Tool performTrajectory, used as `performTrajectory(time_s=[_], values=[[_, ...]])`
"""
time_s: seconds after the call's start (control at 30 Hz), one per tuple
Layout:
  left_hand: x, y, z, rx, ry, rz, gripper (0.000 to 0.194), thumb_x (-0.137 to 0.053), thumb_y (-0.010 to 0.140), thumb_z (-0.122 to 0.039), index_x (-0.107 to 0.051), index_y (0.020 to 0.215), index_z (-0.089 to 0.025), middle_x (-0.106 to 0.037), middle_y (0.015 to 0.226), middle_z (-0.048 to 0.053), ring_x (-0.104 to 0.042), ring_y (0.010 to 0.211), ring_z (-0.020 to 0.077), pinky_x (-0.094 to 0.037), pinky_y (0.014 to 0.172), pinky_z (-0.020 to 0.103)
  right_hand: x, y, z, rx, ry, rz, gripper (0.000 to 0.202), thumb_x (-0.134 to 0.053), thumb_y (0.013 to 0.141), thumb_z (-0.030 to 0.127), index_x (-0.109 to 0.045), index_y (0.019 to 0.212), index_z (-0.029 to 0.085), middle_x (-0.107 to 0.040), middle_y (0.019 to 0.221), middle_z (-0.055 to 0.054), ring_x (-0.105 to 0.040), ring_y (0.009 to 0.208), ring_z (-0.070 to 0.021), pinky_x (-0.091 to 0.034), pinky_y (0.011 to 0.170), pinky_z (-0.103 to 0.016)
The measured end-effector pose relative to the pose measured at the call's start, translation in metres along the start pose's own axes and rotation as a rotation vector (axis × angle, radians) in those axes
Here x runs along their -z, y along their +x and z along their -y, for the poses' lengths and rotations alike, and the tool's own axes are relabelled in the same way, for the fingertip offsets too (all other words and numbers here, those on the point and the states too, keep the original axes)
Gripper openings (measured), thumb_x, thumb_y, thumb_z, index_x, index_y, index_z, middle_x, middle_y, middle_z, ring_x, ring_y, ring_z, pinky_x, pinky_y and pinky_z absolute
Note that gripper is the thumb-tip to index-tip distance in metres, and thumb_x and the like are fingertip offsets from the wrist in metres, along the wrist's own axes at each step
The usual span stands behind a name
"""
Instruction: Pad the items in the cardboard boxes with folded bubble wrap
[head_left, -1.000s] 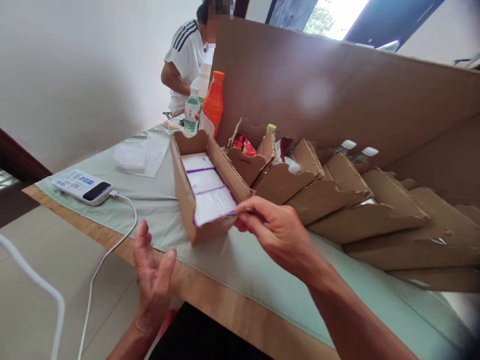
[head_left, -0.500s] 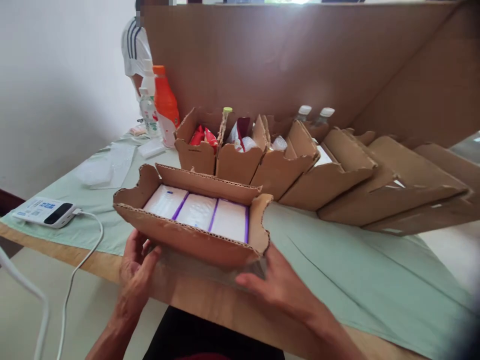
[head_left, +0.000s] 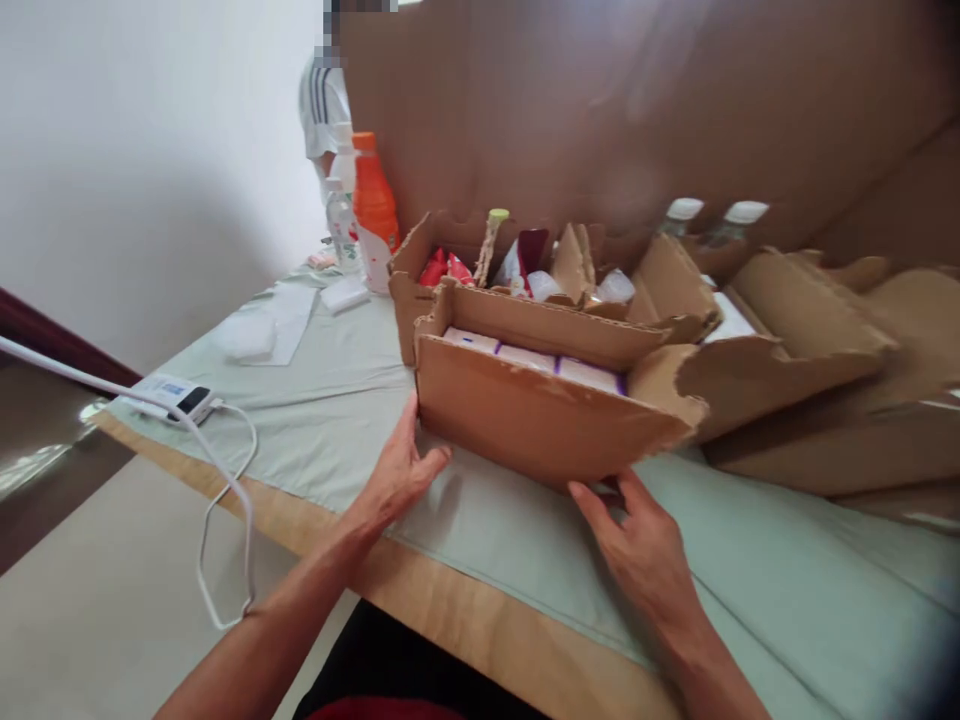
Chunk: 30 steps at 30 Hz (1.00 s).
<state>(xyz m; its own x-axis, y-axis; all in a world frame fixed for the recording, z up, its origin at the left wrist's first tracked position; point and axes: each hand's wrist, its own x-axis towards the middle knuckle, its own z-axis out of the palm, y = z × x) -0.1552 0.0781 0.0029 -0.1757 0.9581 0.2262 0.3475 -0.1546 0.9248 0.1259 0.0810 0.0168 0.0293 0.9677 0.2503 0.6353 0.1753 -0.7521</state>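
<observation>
Corrugated brown cardboard tray (head_left: pixel 540 420), torn wavy edges, sits on the pale green cloth (head_left: pixel 360 400) between both hands and holds white purple-edged packs (head_left: pixel 525 357) in a row, print unreadable. Left hand (head_left: pixel 397 475) has loosely spread fingers pressed on the tray's left bottom corner; right hand (head_left: pixel 649 550) has open fingertips tucked under its right front edge. Beyond the fingers, more cardboard trays (head_left: pixel 750 330) hold red packets and capped bottles, orange bottle (head_left: pixel 373 215) further left.
</observation>
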Motion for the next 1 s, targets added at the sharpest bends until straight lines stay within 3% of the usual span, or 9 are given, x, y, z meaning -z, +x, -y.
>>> performTrajectory(time_s=[0.1,0.2,0.3,0.43,0.53,0.63,0.8,0.9,1.0], values=[[0.020,-0.027,0.012,0.100,0.057,-0.022,0.074,-0.065,0.086,-0.026,-0.040,0.156,-0.015,-0.048,0.160,0.021,-0.047,0.148,0.0365,-0.041,0.120,0.058,0.001,-0.020,-0.017,-0.004,-0.074,-0.020,0.032,-0.063,0.087,0.054,-0.075,0.096,0.026,-0.080,0.084,-0.007,-0.075,0.073,-0.0282,-0.061,0.070,-0.042],[0.048,-0.056,0.016,0.088,0.102,0.035,0.056,-0.063,0.089,-0.023,-0.055,0.145,-0.019,-0.058,0.152,0.017,-0.054,0.142,0.0335,-0.045,0.117,0.056,-0.004,-0.039,-0.016,0.062,-0.135,-0.059,0.028,-0.061,0.092,0.052,-0.077,0.091,0.029,-0.081,0.083,-0.004,-0.077,0.074,-0.0287,-0.061,0.070,-0.042],[0.065,-0.075,0.017,0.000,0.125,0.112,0.041,-0.060,0.091,-0.020,-0.067,0.131,-0.020,-0.062,0.148,0.015,-0.059,0.138,0.0303,-0.049,0.115,0.052,-0.023,-0.050,0.011,0.306,-0.117,-0.008,0.016,-0.063,0.095,0.038,-0.076,0.091,0.029,-0.080,0.081,-0.002,-0.076,0.070,-0.0249,-0.060,0.067,-0.038],[0.063,-0.083,0.018,-0.116,0.159,0.070,0.035,-0.057,0.091,-0.015,-0.070,0.124,-0.018,-0.069,0.137,0.016,-0.066,0.128,0.0287,-0.052,0.112,0.053,-0.067,-0.036,0.075,0.682,-0.002,0.148,0.017,-0.062,0.094,0.015,-0.072,0.100,0.027,-0.079,0.084,0.000,-0.073,0.070,-0.0184,-0.057,0.066,-0.033],[0.058,-0.083,0.018,-0.210,0.150,0.059,0.034,-0.056,0.090,-0.010,-0.071,0.120,-0.018,-0.075,0.124,0.014,-0.069,0.119,0.0271,-0.052,0.112,0.052,-0.113,0.000,0.129,0.828,-0.042,0.226,0.022,-0.056,0.096,0.013,-0.071,0.105,0.026,-0.080,0.095,-0.004,-0.075,0.082,-0.0206,-0.058,0.075,-0.036],[0.058,-0.082,0.017,-0.277,0.080,-0.008,0.036,-0.055,0.089,-0.007,-0.070,0.120,-0.019,-0.077,0.116,0.013,-0.072,0.110,0.0250,-0.059,0.101,0.043,-0.173,0.045,0.181,0.911,-0.185,0.363,0.026,-0.053,0.096,0.015,-0.073,0.111,0.024,-0.076,0.123,-0.011,-0.071,0.109,-0.0284,-0.057,0.090,-0.045],[0.056,-0.078,0.025,-0.366,0.018,-0.157,0.039,-0.055,0.088,-0.006,-0.067,0.123,-0.017,-0.078,0.111,0.013,-0.075,0.099,0.0259,-0.062,0.094,0.043,-0.291,0.103,0.258,0.996,-0.475,0.602,0.040,-0.050,0.093,0.006,-0.068,0.128,0.016,-0.044,0.164,-0.016,-0.045,0.146,-0.0349,-0.049,0.106,-0.054],[0.050,-0.076,0.035,-0.406,-0.017,-0.185,0.035,-0.054,0.088,-0.010,-0.068,0.119,-0.017,-0.078,0.103,0.014,-0.075,0.091,0.0264,-0.065,0.081,0.041,-0.348,0.120,0.290,1.015,-0.510,0.680,0.036,-0.051,0.093,0.007,-0.071,0.122,0.016,-0.034,0.170,-0.015,-0.034,0.153,-0.0358,-0.044,0.110,-0.057],[0.044,-0.074,0.040,-0.400,-0.032,-0.231,0.032,-0.052,0.089,-0.012,-0.068,0.117,-0.019,-0.078,0.100,0.014,-0.075,0.086,0.0261,-0.064,0.079,0.043,-0.381,0.128,0.306,0.985,-0.490,0.728,0.028,-0.054,0.093,0.009,-0.073,0.113,0.015,-0.047,0.161,-0.018,-0.041,0.148,-0.0356,-0.043,0.109,-0.056]])
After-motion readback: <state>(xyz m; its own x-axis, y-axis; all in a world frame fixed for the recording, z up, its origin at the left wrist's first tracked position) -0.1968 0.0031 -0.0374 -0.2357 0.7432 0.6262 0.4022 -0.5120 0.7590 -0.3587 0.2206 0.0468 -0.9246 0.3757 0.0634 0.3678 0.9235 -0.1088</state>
